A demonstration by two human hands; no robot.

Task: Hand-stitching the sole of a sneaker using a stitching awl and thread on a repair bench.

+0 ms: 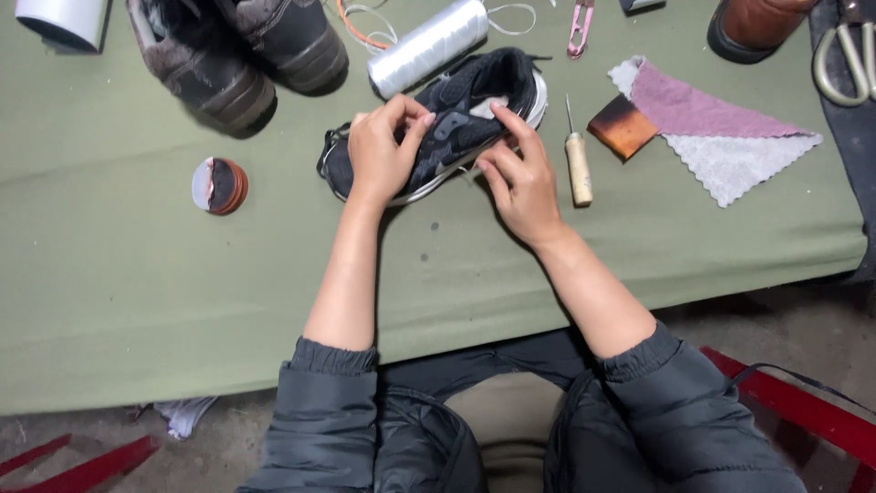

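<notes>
Olive-green cloth [137, 274] covered the worktable in front of me, and on it, just beyond my wrists, lay a small black mesh trainer with a white sole [456, 128], resting on its side with the toe toward my left and the heel toward my right. My left hand [379, 155] was curled over the toe half, fingers bent and pinched against the upper, pressing it down onto the cloth. My right hand [520, 178] rested along the sole edge near the middle, half closed, its forefinger stretched up to touch the pale lining at the shoe's opening; whether it held a needle or thread I could not tell. Just beside that hand lay a wooden-handled awl with a thin metal spike [577, 160], not touching it. Beyond the trainer sat a fat spool of white thread [427, 46], and near it small pink snips [580, 27]. To my left were a round brown tin with its lid ajar [219, 185] and a pair of worn dark boots [237, 55]; to my right, a burnt-orange leather scrap [622, 126] on pink and grey pinked-edge cloths [721, 137]. I judged that the work wanted the left hand clamping firmly so the shoe could not roll, and the right fingertips working close along the seam where upper met sole.
</notes>
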